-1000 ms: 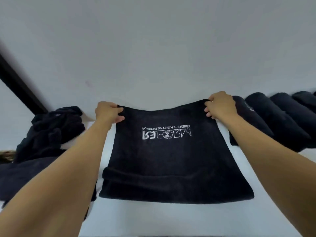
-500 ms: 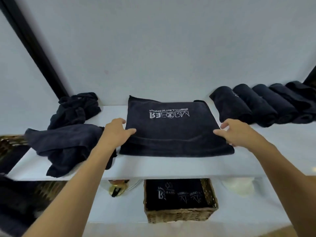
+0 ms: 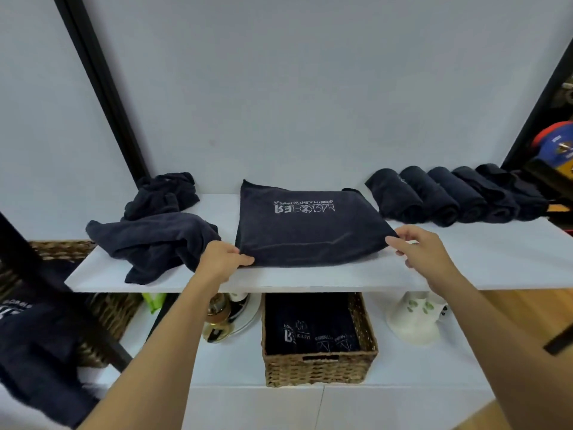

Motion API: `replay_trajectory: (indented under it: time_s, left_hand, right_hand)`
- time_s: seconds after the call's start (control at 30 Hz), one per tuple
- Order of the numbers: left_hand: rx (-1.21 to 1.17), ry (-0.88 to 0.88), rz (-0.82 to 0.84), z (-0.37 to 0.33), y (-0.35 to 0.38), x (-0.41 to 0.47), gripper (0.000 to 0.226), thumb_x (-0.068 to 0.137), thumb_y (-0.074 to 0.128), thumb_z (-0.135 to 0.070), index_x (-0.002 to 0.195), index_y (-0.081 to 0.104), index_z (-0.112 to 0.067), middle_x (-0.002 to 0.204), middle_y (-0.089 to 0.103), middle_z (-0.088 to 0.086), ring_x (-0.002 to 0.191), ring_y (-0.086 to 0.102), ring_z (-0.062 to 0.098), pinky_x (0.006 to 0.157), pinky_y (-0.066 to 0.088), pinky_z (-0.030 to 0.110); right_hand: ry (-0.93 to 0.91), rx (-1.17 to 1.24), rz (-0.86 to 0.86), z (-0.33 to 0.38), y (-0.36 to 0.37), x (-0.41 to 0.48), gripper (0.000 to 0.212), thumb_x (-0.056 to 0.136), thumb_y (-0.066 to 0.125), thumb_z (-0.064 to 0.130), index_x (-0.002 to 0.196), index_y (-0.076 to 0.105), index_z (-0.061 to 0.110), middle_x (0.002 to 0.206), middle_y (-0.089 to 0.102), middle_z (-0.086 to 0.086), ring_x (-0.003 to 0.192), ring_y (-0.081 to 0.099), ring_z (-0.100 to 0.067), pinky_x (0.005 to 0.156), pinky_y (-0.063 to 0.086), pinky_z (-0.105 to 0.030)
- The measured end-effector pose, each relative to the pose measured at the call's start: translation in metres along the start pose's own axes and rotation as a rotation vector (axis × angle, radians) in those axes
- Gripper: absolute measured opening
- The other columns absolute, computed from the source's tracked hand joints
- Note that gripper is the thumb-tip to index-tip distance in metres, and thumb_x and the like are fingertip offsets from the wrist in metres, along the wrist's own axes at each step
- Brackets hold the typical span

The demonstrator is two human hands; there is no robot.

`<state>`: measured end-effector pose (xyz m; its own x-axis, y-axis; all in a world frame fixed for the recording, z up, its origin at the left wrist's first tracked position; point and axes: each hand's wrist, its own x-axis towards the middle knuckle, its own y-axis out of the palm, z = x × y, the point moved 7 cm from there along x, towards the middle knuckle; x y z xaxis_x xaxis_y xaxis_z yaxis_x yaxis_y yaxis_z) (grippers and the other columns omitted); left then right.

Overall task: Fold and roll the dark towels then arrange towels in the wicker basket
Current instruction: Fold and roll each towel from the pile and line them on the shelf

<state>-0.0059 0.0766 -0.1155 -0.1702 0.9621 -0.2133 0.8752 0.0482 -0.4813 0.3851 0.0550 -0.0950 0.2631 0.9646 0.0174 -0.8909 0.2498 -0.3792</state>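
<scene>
dark towel [image 3: 310,234] on shelf [image 3: 465,262], left hand [image 3: 221,260] and right hand [image 3: 426,248] pinching its near corners; uneven pull could skew the roll.

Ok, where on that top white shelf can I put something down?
The biggest bare patch of the white shelf is at the right front, right of the flat folded dark towel and in front of the row of rolled dark towels. A narrow strip runs along the front edge. The left, under the crumpled dark towels, is crowded.
</scene>
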Motion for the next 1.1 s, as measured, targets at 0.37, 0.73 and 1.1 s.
replay_trajectory:
  time_s: [0.37,0.73,1.1]
  left_hand:
    - [-0.517,0.19,0.071,-0.037,-0.034,-0.028,0.011,0.093,0.063,-0.01,0.096,0.067,-0.001,0.088,0.07,0.014,0.063,0.061,0.014,0.06,0.051,0.023]
    - [0.294,-0.11,0.465,-0.011,0.065,-0.065,0.049,0.088,0.066,-0.046,0.096,0.069,0.003,0.082,0.075,0.012,0.064,0.069,0.021,0.045,0.038,0.018]
    - [-0.22,-0.12,0.079,0.029,0.126,-0.091,0.042,0.081,0.079,-0.026,0.111,0.055,-0.011,0.096,0.07,0.004,0.054,0.063,0.017,0.044,0.045,0.023]
  right_hand:
    - [-0.026,0.39,-0.049,0.029,-0.04,0.013,0.005,0.094,0.063,0.014,0.099,0.063,0.012,0.089,0.066,-0.004,0.074,0.062,-0.013,0.054,0.04,-0.023]
    - [-0.092,0.218,0.055,0.097,-0.045,0.052,0.013,0.09,0.068,0.013,0.102,0.064,0.008,0.088,0.066,-0.004,0.066,0.063,-0.011,0.05,0.046,-0.017]
    - [-0.054,0.09,0.106,0.061,-0.047,0.025,0.01,0.091,0.068,0.017,0.1,0.066,0.013,0.087,0.068,0.002,0.069,0.062,-0.007,0.058,0.046,-0.02]
